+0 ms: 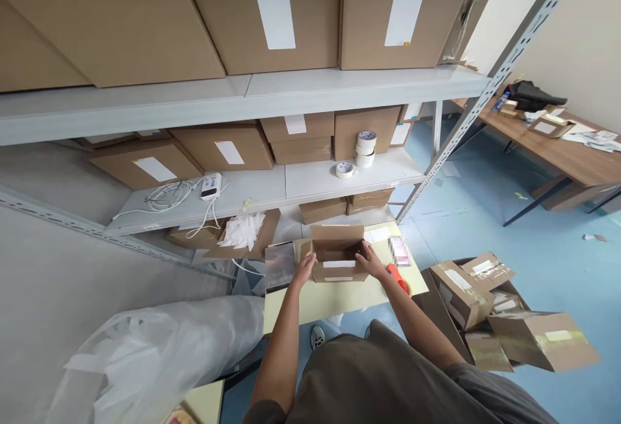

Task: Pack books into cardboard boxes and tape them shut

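Note:
An open cardboard box (338, 272) with its back flap raised stands on a pale yellow table (339, 299). My left hand (304, 267) grips the box's left side, thumb near the front edge. On the opposite side, my right hand (370, 261) holds the right wall with its fingers at the rim. Two white labels show on the front of the box. A red tape dispenser (396, 276) lies beside my right forearm, partly covered by it. Left of the box is a flat sheet with a dark edge (280, 266). A paper slip (399, 251) lies right of the box.
Behind the table, a metal shelf (334, 181) carries cartons, tape rolls (365, 147) and a white power strip (211, 186) with cables. Several boxes (463, 294) sit in a large carton on the right floor. A plastic bag (169, 346) fills the lower left. A brown desk (548, 145) stands far right.

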Available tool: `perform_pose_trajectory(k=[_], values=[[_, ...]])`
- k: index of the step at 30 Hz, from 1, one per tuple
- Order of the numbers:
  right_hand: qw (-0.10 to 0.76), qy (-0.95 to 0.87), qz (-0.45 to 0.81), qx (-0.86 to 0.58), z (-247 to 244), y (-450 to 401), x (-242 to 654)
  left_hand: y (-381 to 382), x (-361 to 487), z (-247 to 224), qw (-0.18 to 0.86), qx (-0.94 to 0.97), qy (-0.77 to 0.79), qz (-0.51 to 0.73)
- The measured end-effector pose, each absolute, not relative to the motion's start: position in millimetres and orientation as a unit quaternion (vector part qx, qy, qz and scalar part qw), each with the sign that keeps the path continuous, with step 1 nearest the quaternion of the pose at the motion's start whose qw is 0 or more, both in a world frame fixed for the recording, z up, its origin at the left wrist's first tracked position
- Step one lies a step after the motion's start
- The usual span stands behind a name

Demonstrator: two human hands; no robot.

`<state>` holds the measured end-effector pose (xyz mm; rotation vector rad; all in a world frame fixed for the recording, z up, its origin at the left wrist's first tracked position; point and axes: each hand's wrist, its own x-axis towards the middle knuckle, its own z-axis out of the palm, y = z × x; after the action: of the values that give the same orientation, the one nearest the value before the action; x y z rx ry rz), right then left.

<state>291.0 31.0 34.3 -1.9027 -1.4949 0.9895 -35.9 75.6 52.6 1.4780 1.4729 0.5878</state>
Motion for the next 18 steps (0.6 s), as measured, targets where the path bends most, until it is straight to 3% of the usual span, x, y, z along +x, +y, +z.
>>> perform_pose_trajectory(k=[7,14,18], values=[[0.168,-0.619,0.362,-0.676,68,94,301,52,-60,54,0.541,0.641,0.523,0.151],[0.020,-0.659,0.344,-0.668,67,118,279,25,-12,50,0.364,0.654,0.660,0.063],[0.001,-0.677,0.291,-0.676,48,106,267,9,17,35,0.300,0.631,0.714,0.043]])
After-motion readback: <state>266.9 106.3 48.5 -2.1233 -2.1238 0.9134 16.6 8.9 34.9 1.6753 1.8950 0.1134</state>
